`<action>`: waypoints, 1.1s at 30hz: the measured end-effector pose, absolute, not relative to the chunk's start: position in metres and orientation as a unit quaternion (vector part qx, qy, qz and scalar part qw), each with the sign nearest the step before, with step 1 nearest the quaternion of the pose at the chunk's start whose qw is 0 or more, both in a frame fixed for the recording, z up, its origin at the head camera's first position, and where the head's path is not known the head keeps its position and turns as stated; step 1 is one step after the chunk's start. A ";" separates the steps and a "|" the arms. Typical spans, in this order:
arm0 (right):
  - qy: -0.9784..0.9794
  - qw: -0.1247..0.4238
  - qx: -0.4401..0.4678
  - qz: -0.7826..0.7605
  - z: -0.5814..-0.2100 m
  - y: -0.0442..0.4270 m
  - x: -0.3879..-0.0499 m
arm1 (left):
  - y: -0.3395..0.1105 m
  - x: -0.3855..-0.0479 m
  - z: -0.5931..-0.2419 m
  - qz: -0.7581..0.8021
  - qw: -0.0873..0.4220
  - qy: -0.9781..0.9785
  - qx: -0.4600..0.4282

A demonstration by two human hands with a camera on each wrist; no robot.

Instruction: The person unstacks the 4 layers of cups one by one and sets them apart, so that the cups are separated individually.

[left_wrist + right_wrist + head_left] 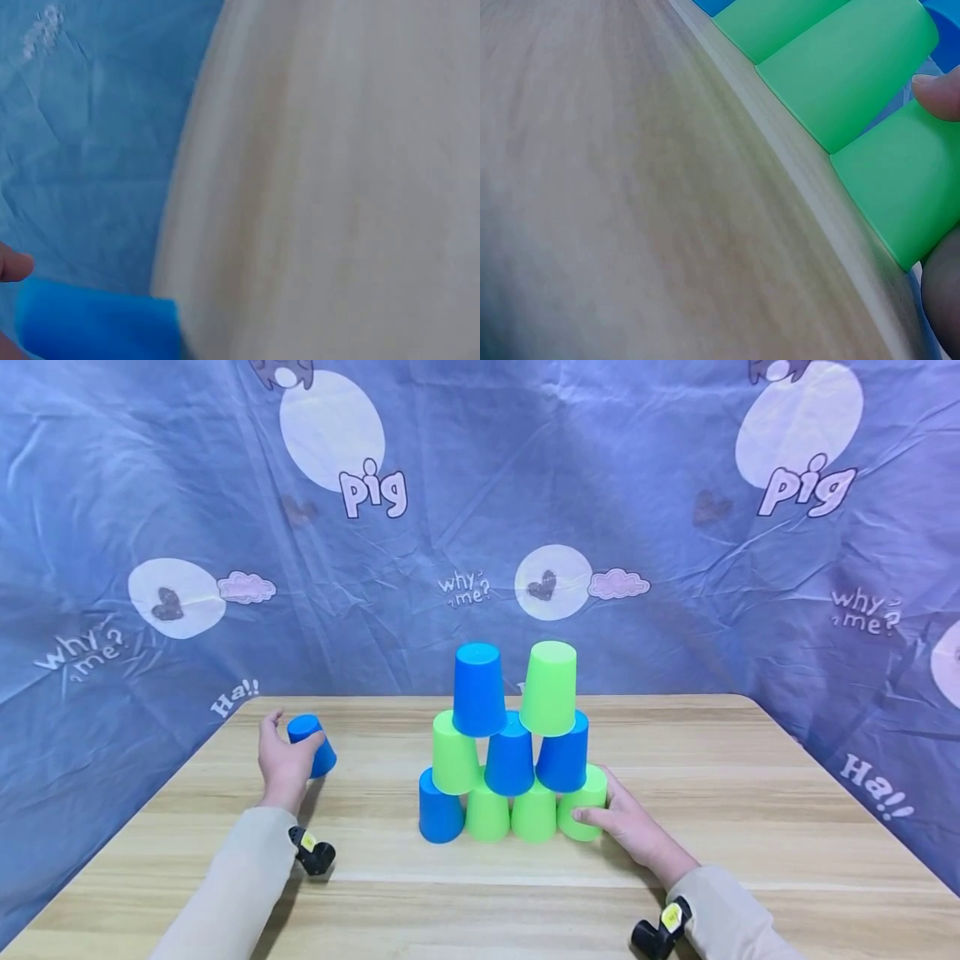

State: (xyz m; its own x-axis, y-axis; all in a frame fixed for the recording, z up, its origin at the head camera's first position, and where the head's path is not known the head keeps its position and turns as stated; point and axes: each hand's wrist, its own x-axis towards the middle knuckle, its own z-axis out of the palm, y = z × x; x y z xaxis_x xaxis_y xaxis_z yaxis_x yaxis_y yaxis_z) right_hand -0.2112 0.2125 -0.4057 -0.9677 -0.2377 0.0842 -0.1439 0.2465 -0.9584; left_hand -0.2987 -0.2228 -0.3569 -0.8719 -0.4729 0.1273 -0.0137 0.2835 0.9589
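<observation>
My left hand [287, 768] is spread around a lone blue cup [315, 756] at the table's left. The thumb lies along its right side. A small gap shows between the cup and the fingers at its left; the far side is hidden. In the left wrist view the blue cup [97, 322] is blurred, its rim toward the tabletop. With thumb in front and fingers at the far side, my right hand [626, 818] holds the bottom-right green cup [585, 797] of a pyramid. The top row has a blue cup [480, 689] and a green cup [550, 689].
Upside-down blue and green cups make up the pyramid's middle and bottom rows, including a blue cup [441, 810] at the lower left. A wooden table [375, 893] lies beneath everything. Behind it hangs a printed blue cloth [450, 485].
</observation>
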 end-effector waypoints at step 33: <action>0.789 0.033 -0.127 -0.600 -0.405 0.212 -0.212 | -0.110 -0.252 -0.262 -0.706 0.310 -0.619 -0.151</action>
State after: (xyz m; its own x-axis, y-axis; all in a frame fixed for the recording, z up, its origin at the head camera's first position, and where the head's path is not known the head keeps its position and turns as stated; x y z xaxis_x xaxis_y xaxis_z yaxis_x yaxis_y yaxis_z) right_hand -0.2123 0.2122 -0.4052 -0.9654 -0.2407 0.0999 -0.1608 0.2486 -0.9552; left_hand -0.2519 -0.1100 -0.2623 -0.7620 -0.2504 0.5973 0.6248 -0.0419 0.7796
